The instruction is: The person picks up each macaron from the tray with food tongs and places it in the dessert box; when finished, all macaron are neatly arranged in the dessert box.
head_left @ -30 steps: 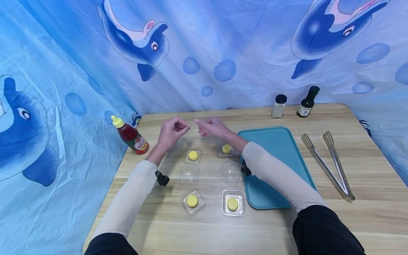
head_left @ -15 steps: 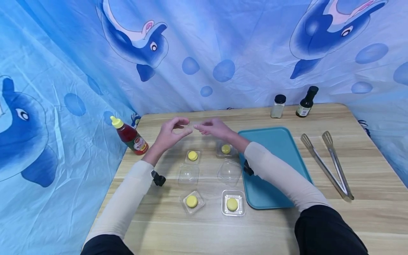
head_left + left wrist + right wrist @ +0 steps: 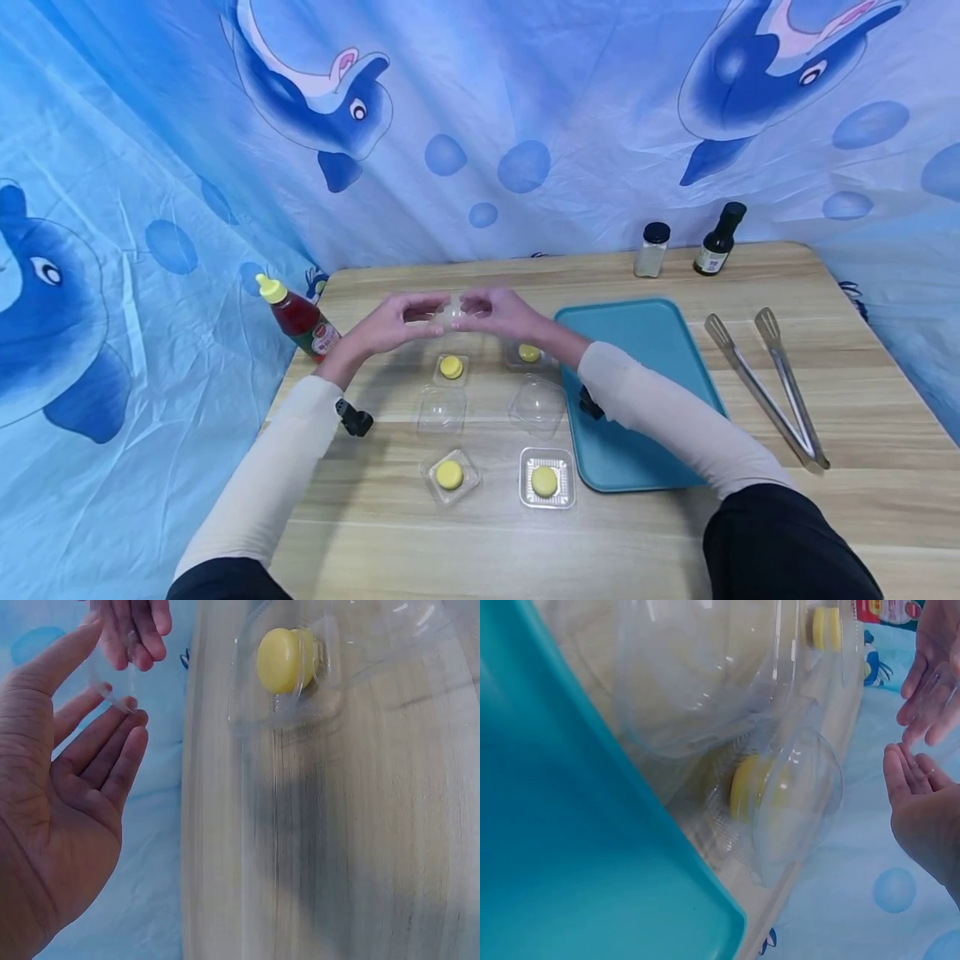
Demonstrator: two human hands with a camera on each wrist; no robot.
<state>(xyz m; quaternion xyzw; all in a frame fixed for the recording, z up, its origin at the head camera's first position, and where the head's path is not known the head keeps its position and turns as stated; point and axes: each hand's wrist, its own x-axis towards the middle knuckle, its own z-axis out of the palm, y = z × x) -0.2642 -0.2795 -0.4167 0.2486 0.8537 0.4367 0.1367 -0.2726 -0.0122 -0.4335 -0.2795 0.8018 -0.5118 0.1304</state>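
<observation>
Both hands shared one light grip: the left hand (image 3: 396,325) and the right hand (image 3: 501,315) faced each other, thumbs and fingers parted and curved, with a clear plastic piece (image 3: 452,311) caught between their fingertips. It was up off the wooden table (image 3: 397,542), toward the far side, beyond a yellow macaron (image 3: 451,367) in its small container (image 3: 462,382). Doing this well probably called for gentle, equal pressure at the rim, since plastic so thin would likely bow or spring loose under a squeeze; turning it with the fingertips seemed wiser than swinging the wrists. Low clearance mattered too, as the right sleeve (image 3: 675,421) reached across the blue tray (image 3: 630,471), which a dropped forearm could have nudged. Fingers showed through the piece, so its outline blurred, and whether it was a lid or a base could not be settled. One view, the left wrist's, cropped the right hand at the top; the right wrist's cut off both hands at its right side and left the right thumb unclear.
</observation>
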